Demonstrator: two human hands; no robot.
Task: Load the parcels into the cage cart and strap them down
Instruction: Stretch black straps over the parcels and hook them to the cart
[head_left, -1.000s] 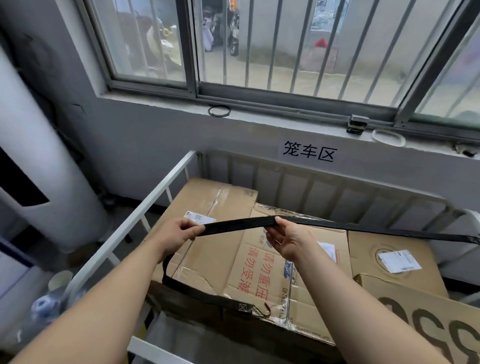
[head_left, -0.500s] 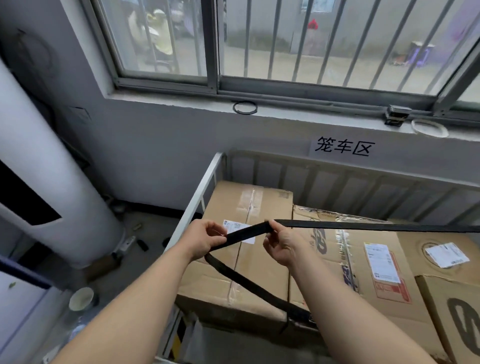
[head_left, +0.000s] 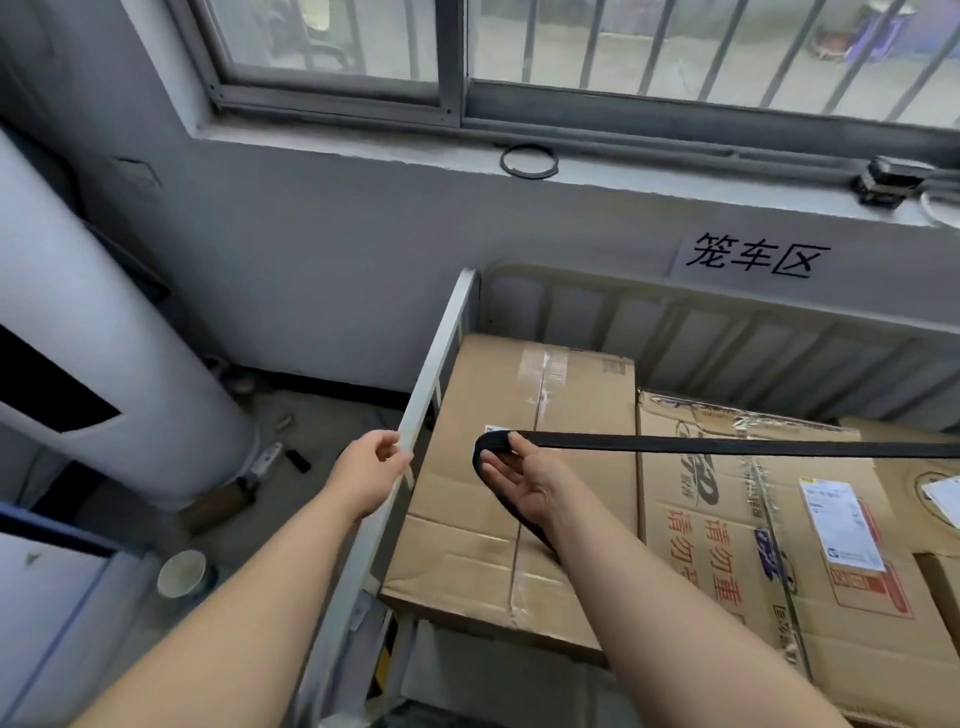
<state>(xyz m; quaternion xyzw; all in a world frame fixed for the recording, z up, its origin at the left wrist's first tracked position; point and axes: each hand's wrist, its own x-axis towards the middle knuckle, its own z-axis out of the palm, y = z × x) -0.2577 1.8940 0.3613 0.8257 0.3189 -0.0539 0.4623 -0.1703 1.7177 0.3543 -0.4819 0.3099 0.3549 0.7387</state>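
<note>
The cage cart (head_left: 727, 332) is filling the frame from 12 o'clock round to 5 o'clock, its barred back wall standing against the grey wall under the window (head_left: 571, 57), and the parcels are sitting inside it, packed side by side. The plain brown parcel (head_left: 524, 493) is lying nearest the left side of the cart, and the printed parcel (head_left: 737, 551) with red lettering and a white label is touching it on the 3 o'clock side. At 9 o'clock a large white cylinder (head_left: 104, 332) is standing on the floor outside the cart. The cart's white side rail (head_left: 415, 426) is running from 12 o'clock down toward 7 o'clock between that cylinder and the brown parcel. The black strap (head_left: 727, 446) is stretching level across the tops of the parcels toward 3 o'clock and out of the frame. My right hand (head_left: 524, 480) is holding the strap's looped end above the brown parcel, thumb on top, the fingers spread loosely beneath it, and a slack tail is hanging down behind my wrist. My left hand (head_left: 371, 475) is closing its fingers around the side rail at about 9 o'clock from the right hand. A small paper cup (head_left: 182, 574) is sitting on the floor at 8 o'clock.
</note>
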